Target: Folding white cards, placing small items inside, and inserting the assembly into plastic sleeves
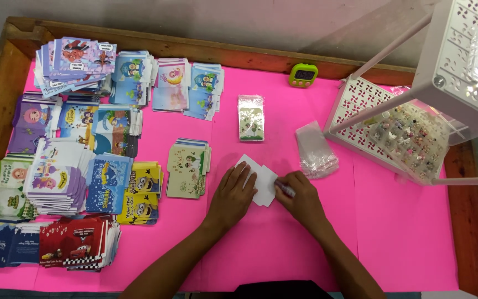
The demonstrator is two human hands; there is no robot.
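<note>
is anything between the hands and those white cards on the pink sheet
Nothing visible. The left hand lies flat on the white cards, and the right hand touches their right edge, pinching something small there. The nearest other things, a stack of printed cards and clear plastic bags, lie off to the sides.

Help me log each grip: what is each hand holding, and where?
The left hand presses flat on the white cards. The right hand pinches a small pen-like thing in its fingers; exact hold unclear.
</note>
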